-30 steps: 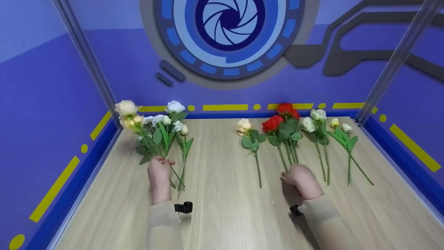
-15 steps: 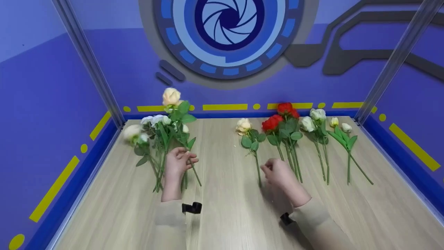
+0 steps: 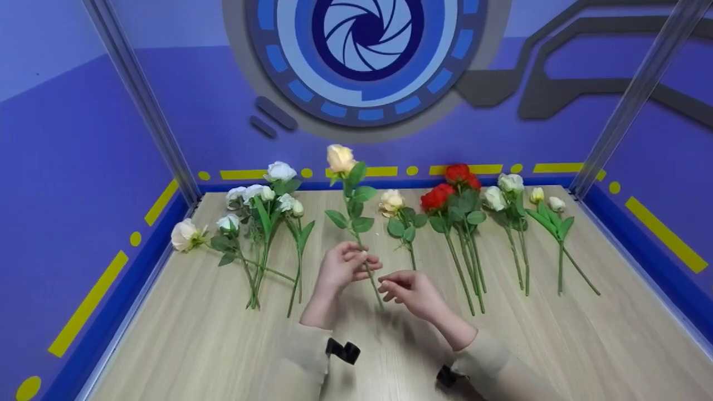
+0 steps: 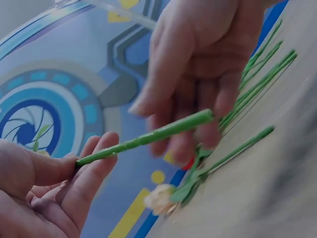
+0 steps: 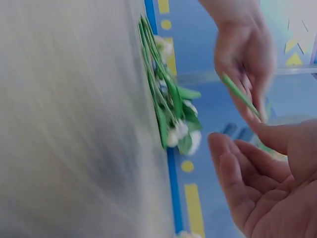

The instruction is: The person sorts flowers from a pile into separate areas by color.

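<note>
My left hand [image 3: 342,273] pinches the green stem of a cream-peach rose [image 3: 341,159], which is held up off the table and leans slightly left at the bloom. In the left wrist view the lower stem [image 4: 148,139] juts out past the thumb and fingers. My right hand [image 3: 415,292] is beside the low end of that stem, its fingers loosely bent and holding nothing. The right wrist view has the right palm [image 5: 267,198] facing up near the stem, with a small gap between them. A second peach rose [image 3: 186,236] lies at the far left, its stem across other stems.
White flowers [image 3: 280,171] with green leaves lie in a bunch on the left. Rightward along the back are another peach rose [image 3: 392,201], red flowers [image 3: 437,197], greenish-white roses [image 3: 494,199] and tulips [image 3: 537,196]. Purple walls [image 3: 167,100] surround the wooden table [image 3: 184,345].
My left hand has brought one peach rose out of the left bunch toward the middle; the other peach rose has dropped leftward. My right hand has moved left, away from the red flowers' stems.
</note>
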`<state>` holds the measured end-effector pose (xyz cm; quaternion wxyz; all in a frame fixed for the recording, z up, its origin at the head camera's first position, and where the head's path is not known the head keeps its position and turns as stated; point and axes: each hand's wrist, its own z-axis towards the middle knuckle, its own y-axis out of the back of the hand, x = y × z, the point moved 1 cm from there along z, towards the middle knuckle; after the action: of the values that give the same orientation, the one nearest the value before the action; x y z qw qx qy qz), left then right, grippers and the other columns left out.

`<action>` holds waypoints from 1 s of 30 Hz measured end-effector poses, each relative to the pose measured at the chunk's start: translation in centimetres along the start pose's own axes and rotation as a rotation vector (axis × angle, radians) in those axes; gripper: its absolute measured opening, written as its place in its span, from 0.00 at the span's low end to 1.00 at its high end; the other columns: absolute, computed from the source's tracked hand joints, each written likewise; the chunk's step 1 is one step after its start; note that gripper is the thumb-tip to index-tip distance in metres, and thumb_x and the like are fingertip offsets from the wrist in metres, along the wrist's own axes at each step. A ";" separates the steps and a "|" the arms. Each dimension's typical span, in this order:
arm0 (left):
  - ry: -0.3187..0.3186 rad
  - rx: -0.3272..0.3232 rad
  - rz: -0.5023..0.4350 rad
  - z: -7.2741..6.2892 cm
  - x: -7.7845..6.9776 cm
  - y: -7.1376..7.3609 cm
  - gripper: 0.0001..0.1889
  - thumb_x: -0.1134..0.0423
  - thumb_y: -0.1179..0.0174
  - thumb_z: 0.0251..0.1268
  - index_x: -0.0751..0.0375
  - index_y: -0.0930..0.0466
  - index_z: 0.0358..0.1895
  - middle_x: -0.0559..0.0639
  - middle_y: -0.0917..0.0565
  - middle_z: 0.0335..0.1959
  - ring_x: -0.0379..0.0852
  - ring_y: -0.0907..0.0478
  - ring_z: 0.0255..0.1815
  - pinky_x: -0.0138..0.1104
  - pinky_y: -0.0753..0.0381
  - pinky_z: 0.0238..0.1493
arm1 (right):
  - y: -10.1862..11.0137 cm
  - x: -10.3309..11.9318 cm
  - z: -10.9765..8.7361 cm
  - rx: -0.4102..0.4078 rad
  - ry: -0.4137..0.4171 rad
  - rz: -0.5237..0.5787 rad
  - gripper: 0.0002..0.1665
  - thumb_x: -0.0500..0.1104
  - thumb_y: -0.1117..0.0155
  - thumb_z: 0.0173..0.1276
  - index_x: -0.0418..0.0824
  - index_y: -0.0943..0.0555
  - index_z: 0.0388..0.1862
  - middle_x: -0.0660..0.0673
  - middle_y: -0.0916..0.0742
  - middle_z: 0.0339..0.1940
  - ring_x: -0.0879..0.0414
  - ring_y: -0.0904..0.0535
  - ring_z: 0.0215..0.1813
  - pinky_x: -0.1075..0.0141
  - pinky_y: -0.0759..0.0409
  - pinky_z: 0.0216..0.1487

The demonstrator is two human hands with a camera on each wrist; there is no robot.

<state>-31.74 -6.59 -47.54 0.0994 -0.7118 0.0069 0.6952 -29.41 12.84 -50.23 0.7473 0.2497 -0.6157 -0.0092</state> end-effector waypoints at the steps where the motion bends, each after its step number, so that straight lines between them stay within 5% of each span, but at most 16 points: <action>1: -0.002 0.014 -0.001 0.0 0.2 -0.4 0.11 0.73 0.46 0.77 0.76 0.27 0.56 0.68 0.11 0.43 0.55 0.09 0.44 0.42 0.11 0.49 | -0.2 0.0 0.0 0.000 -0.001 0.019 0.15 0.38 0.37 0.76 0.26 0.15 0.50 0.31 0.09 0.39 0.53 0.11 0.36 0.68 0.13 0.36; 6: -0.007 0.031 0.033 0.0 0.8 -1.8 0.10 0.72 0.46 0.77 0.74 0.26 0.55 0.68 0.11 0.44 0.56 0.09 0.45 0.38 0.10 0.45 | -0.6 0.1 -0.2 -0.037 0.010 0.078 0.10 0.33 0.33 0.72 0.23 0.16 0.43 0.28 0.11 0.34 0.66 0.18 0.29 0.75 0.19 0.32; 11: 0.005 -0.017 0.165 0.3 0.7 -0.8 0.15 0.66 0.43 0.78 0.76 0.23 0.57 0.69 0.11 0.45 0.56 0.09 0.45 0.39 0.10 0.46 | -0.1 0.0 -0.2 -0.064 0.008 0.057 0.08 0.33 0.34 0.72 0.25 0.16 0.41 0.29 0.11 0.35 0.63 0.17 0.30 0.73 0.18 0.32; 18: 0.000 -0.349 0.319 0.9 0.0 4.7 0.15 0.63 0.45 0.79 0.76 0.20 0.54 0.63 0.12 0.38 0.47 0.14 0.34 0.34 0.13 0.37 | 1.8 -0.9 0.6 -0.181 -0.087 -0.008 0.06 0.34 0.34 0.72 0.29 0.16 0.41 0.36 0.11 0.33 0.60 0.18 0.30 0.71 0.20 0.28; 22: 0.047 -0.533 0.450 0.7 0.0 8.4 0.19 0.62 0.46 0.79 0.75 0.26 0.62 0.68 0.17 0.53 0.60 0.16 0.51 0.46 0.16 0.53 | 2.9 -1.7 1.1 -0.265 -0.170 0.007 0.04 0.32 0.35 0.72 0.30 0.16 0.39 0.40 0.12 0.30 0.59 0.19 0.29 0.70 0.22 0.29; 25: 0.072 -0.660 0.549 0.3 0.6 10.5 0.24 0.61 0.44 0.78 0.77 0.32 0.66 0.76 0.27 0.62 0.70 0.27 0.64 0.55 0.26 0.65 | 3.5 -2.5 1.5 -0.315 -0.222 0.016 0.04 0.32 0.36 0.73 0.30 0.16 0.39 0.44 0.14 0.30 0.60 0.21 0.30 0.70 0.22 0.33; 30: 0.105 -0.824 0.726 0.0 2.0 12.4 0.32 0.58 0.37 0.73 0.83 0.39 0.63 0.83 0.36 0.62 0.78 0.35 0.62 0.61 0.33 0.64 | 4.3 -3.7 1.9 -0.361 -0.236 -0.038 0.04 0.31 0.35 0.71 0.30 0.16 0.37 0.46 0.16 0.26 0.60 0.25 0.29 0.70 0.26 0.30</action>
<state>-33.52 -18.53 -51.15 -0.4341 -0.6776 -0.0158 0.5934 -33.31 17.13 -51.77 0.7025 0.1203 -0.6823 -0.1627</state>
